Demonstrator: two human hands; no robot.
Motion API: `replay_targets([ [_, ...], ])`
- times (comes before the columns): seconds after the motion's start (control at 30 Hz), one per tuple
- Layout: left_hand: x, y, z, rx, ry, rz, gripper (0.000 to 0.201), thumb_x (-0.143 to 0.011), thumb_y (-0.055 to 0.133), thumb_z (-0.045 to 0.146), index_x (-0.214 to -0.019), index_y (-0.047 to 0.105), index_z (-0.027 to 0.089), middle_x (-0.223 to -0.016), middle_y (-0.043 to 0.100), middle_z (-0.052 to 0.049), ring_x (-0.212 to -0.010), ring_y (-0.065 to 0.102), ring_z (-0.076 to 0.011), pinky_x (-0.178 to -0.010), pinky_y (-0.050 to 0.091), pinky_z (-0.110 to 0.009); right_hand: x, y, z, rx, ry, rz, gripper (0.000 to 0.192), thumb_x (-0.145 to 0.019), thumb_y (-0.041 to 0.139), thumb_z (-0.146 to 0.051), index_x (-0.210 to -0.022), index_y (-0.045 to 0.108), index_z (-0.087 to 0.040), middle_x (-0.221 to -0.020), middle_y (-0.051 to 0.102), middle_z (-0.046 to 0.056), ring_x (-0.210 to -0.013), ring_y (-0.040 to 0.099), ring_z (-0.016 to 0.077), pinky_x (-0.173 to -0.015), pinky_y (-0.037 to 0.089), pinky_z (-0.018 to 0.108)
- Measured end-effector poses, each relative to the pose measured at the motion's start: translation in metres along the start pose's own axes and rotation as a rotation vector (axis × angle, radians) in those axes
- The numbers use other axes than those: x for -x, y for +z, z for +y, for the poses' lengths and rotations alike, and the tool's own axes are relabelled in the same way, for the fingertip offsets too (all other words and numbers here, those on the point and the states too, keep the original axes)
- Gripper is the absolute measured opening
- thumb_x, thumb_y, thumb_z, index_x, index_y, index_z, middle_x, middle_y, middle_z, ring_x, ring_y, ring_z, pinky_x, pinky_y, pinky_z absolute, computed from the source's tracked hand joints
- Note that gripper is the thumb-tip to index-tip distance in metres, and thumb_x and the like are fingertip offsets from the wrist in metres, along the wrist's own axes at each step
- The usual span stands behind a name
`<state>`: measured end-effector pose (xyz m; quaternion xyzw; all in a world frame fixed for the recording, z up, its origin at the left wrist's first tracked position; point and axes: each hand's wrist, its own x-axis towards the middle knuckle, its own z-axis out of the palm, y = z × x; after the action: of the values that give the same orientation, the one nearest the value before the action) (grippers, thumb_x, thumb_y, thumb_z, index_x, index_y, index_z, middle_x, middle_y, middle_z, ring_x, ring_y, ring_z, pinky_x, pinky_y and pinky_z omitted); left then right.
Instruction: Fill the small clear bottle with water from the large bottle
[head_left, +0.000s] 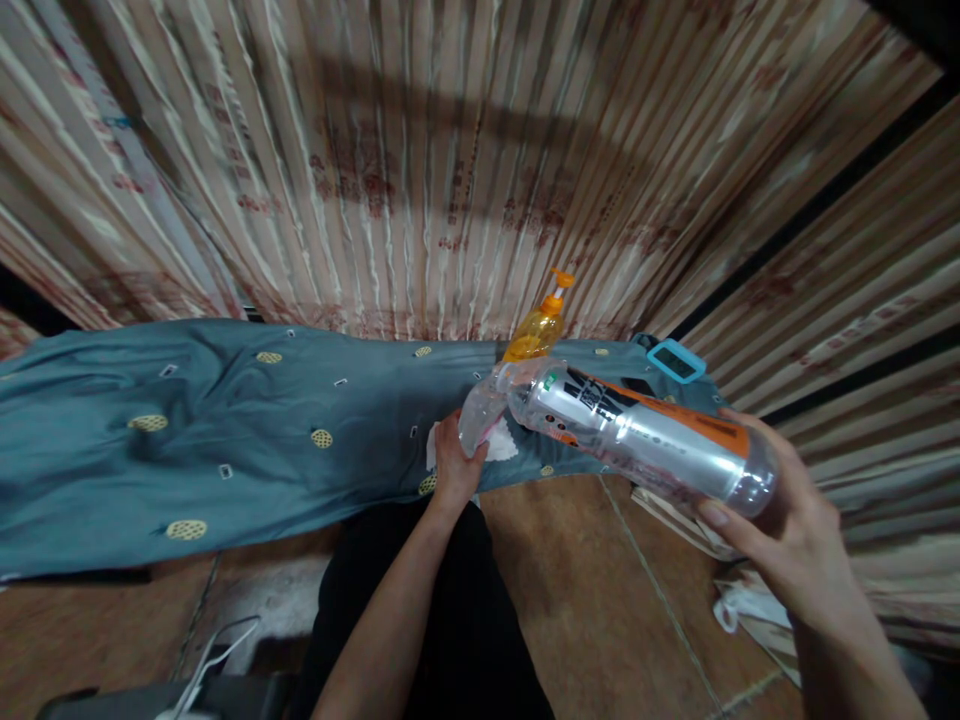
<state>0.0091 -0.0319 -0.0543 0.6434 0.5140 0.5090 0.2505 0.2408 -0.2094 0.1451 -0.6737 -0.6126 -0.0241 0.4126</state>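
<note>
Right grip (796,515) was closed round the base end of a large clear plastic bottle (615,425) with a silver, black and orange label. Bottle lay aslant over the worktop (255,430), itself draped in rumpled teal cloth with yellow prints, neck pointing left. Left grip (455,466) grasped a small, clear, cup-like plastic vessel (481,412), tilted, over a piece of white tissue (503,441). Neck was at the vessel's upper end; touching or just apart, could not tell. Fill level also unreadable.

Just behind the bottle stood an amber pump bottle with an orange head (535,332); a blue-framed device (676,361) was near the worktop's right end.

Risks, as judged: bottle was held far from its neck, so a slight wrist turn could carry the neck off the vessel; any liquid would then wet tissue and cloth. A hard squeeze might buckle the vessel. A swing away from the body could topple the pump bottle.
</note>
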Motion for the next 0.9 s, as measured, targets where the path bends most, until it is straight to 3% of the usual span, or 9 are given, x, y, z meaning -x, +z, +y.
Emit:
replay_targets([
  [0.27, 0.0016, 0.0019, 0.0005, -0.002, -0.014, 0.008, 0.055, -0.072, 0.071, 0.022, -0.123, 0.053, 0.019, -0.114, 0.065, -0.011, -0.109, 0.062, -0.0318, -0.098, 0.05, -0.05, -0.0004, -0.0012, 0.0004, -0.061, 0.07, -0.001, 0.078, -0.069, 0.081, -0.049, -0.139, 0.056, -0.024, -0.131, 0.064, 0.009, -0.114, 0.065, 0.0314, -0.097, 0.054, 0.042],
  [0.43, 0.0019, 0.0014, 0.003, 0.013, -0.017, 0.005, 0.055, -0.071, 0.07, 0.02, -0.124, 0.053, 0.018, -0.116, 0.065, -0.012, -0.111, 0.062, -0.0321, -0.099, 0.05, -0.05, -0.0012, -0.0023, 0.0002, -0.019, 0.067, 0.012, 0.078, -0.069, 0.08, -0.051, -0.138, 0.057, -0.022, -0.132, 0.063, 0.012, -0.12, 0.061, 0.0361, -0.107, 0.045, 0.052],
  [0.9, 0.0063, 0.0067, 0.0029, 0.02, -0.009, 0.039, 0.055, -0.073, 0.068, 0.02, -0.125, 0.051, 0.019, -0.117, 0.063, -0.012, -0.11, 0.06, -0.0317, -0.1, 0.048, -0.051, -0.0005, -0.0025, 0.0075, -0.067, 0.087, -0.002, 0.083, -0.066, 0.083, -0.05, -0.141, 0.056, -0.028, -0.13, 0.064, 0.01, -0.117, 0.063, 0.0355, -0.106, 0.046, 0.051],
])
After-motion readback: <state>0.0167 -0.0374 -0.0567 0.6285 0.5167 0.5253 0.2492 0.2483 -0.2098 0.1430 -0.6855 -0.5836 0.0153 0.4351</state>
